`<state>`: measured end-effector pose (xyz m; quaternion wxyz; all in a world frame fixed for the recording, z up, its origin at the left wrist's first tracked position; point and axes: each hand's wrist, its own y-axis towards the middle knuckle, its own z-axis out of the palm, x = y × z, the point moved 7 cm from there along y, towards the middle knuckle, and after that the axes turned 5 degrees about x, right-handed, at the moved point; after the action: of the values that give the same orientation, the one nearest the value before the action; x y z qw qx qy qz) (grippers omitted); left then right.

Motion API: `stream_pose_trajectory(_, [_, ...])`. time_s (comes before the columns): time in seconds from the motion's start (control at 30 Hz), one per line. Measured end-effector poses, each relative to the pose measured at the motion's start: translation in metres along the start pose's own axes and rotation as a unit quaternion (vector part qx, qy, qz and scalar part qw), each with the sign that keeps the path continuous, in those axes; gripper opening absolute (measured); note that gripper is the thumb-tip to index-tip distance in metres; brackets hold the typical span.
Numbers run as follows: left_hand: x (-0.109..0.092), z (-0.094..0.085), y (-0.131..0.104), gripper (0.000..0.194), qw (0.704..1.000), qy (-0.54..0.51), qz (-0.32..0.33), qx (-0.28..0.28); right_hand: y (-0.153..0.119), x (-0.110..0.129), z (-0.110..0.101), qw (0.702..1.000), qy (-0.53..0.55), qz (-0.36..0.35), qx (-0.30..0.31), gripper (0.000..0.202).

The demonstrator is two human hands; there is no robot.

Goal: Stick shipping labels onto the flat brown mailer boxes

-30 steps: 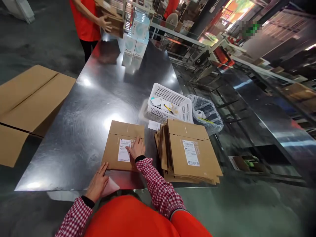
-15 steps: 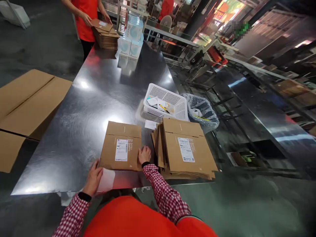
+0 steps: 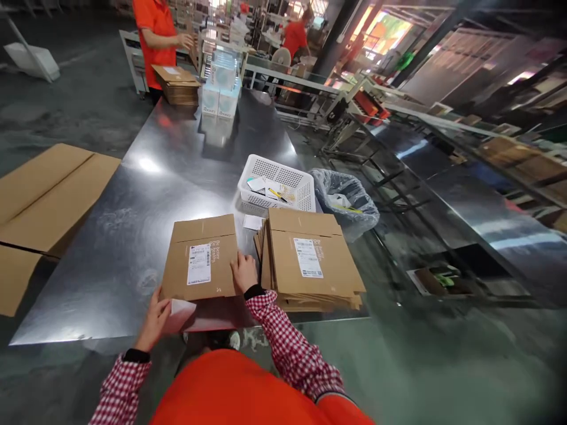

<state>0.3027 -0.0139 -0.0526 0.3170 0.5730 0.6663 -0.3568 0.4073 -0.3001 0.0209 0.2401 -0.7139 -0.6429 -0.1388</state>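
A flat folded cardboard box with a white shipping label lies before me on the metal table, its near edge seemingly a little raised. My right hand grips its right edge. At the near left corner, my left hand pinches a white sheet of paper, its fingertips touching the box. Just right of my right hand is a pile of flat cardboard boxes; the top one bears a similar label. A small white slip lies behind the gap between box and pile.
A white perforated basket holding papers and a yellow cutter stands behind the pile. Right of it is a bin with a clear liner. A large open carton borders the table's left. Farther off are white product boxes, stacked cardboard and a co-worker.
The view has shifted slightly. My right hand has closed on the box's right edge, and the box is turned a little. The co-worker's hands have left the far cardboard stack.
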Motion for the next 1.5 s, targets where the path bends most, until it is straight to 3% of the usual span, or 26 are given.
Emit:
stream_pose_trajectory(0.1, [-0.014, -0.004, -0.009, 0.051, 1.000, -0.006, -0.003, -0.014, -0.001, 0.001, -0.007, 0.993, 0.117, -0.022, 0.013, 0.047])
stream_pose_trajectory(0.17, [-0.035, -0.009, -0.019, 0.047, 1.000, -0.016, 0.017, -0.001, -0.003, -0.003, -0.020, 0.962, 0.265, -0.053, 0.022, 0.049])
stream_pose_trajectory(0.27, [-0.079, -0.019, -0.041, 0.040, 0.997, -0.031, 0.064, 0.035, -0.006, -0.045, -0.079, 0.915, 0.392, -0.084, -0.037, 0.055])
stream_pose_trajectory(0.37, [-0.123, -0.037, -0.071, 0.032, 0.993, 0.001, 0.119, 0.004, -0.007, -0.131, -0.164, 0.911, 0.392, -0.046, -0.120, 0.062])
stream_pose_trajectory(0.47, [-0.165, -0.051, -0.102, 0.023, 0.975, 0.062, 0.206, -0.056, -0.007, -0.201, -0.225, 0.939, 0.329, 0.021, -0.099, 0.066])
stream_pose_trajectory(0.53, [-0.190, -0.053, -0.122, 0.021, 0.957, 0.100, 0.261, -0.074, -0.017, -0.207, -0.247, 0.962, 0.236, 0.027, -0.131, 0.070])
stream_pose_trajectory(0.57, [-0.203, -0.053, -0.131, 0.022, 0.948, 0.119, 0.283, -0.078, -0.026, -0.193, -0.248, 0.970, 0.198, 0.004, -0.145, 0.074])
stream_pose_trajectory(0.63, [-0.228, -0.050, -0.147, 0.024, 0.932, 0.152, 0.318, -0.083, -0.051, -0.131, -0.219, 0.973, 0.174, -0.104, -0.106, 0.082])
stream_pose_trajectory(0.67, [-0.240, -0.048, -0.153, 0.025, 0.926, 0.163, 0.329, -0.085, -0.067, -0.087, -0.187, 0.962, 0.195, -0.193, -0.012, 0.084])
stream_pose_trajectory(0.7, [-0.250, -0.048, -0.158, 0.026, 0.923, 0.168, 0.336, -0.086, -0.089, -0.040, -0.147, 0.924, 0.220, -0.289, 0.124, 0.091])
stream_pose_trajectory(0.77, [-0.262, -0.052, -0.161, 0.027, 0.926, 0.159, 0.330, -0.094, -0.139, 0.037, -0.073, 0.801, 0.263, -0.404, 0.355, 0.087])
stream_pose_trajectory(0.8, [-0.262, -0.058, -0.159, 0.026, 0.931, 0.148, 0.316, -0.105, -0.159, 0.062, -0.043, 0.746, 0.284, -0.423, 0.428, 0.074])
stream_pose_trajectory(0.87, [-0.246, -0.077, -0.148, 0.025, 0.948, 0.130, 0.258, -0.136, -0.176, 0.089, -0.001, 0.703, 0.342, -0.398, 0.480, 0.058])
stream_pose_trajectory(0.93, [-0.212, -0.100, -0.129, 0.029, 0.966, 0.133, 0.153, -0.161, -0.175, 0.090, 0.023, 0.706, 0.402, -0.336, 0.476, 0.052])
stream_pose_trajectory(1.0, [-0.170, -0.117, -0.114, 0.046, 0.973, 0.155, 0.035, -0.168, -0.168, 0.079, 0.033, 0.720, 0.450, -0.270, 0.453, 0.048])
stream_pose_trajectory(1.07, [-0.147, -0.120, -0.108, 0.062, 0.975, 0.161, 0.011, -0.154, -0.160, 0.069, 0.032, 0.734, 0.476, -0.232, 0.425, 0.047])
stream_pose_trajectory(1.13, [-0.145, -0.103, -0.107, 0.058, 0.982, 0.145, 0.071, -0.099, -0.156, 0.066, 0.028, 0.755, 0.463, -0.239, 0.398, 0.046])
stream_pose_trajectory(1.2, [-0.157, -0.076, -0.109, 0.049, 0.979, 0.126, 0.157, -0.043, -0.155, 0.069, 0.027, 0.774, 0.427, -0.264, 0.385, 0.043])
stream_pose_trajectory(1.27, [-0.167, -0.054, -0.110, 0.041, 0.975, 0.105, 0.193, -0.008, -0.155, 0.072, 0.029, 0.784, 0.408, -0.272, 0.380, 0.041])
stream_pose_trajectory(1.37, [-0.161, -0.036, -0.102, 0.033, 0.991, 0.048, 0.122, 0.019, -0.152, 0.070, 0.035, 0.803, 0.415, -0.236, 0.357, 0.036])
stream_pose_trajectory(1.5, [-0.142, -0.035, -0.096, 0.030, 0.999, -0.032, 0.029, -0.001, -0.142, 0.065, 0.032, 0.855, 0.390, -0.191, 0.284, 0.030])
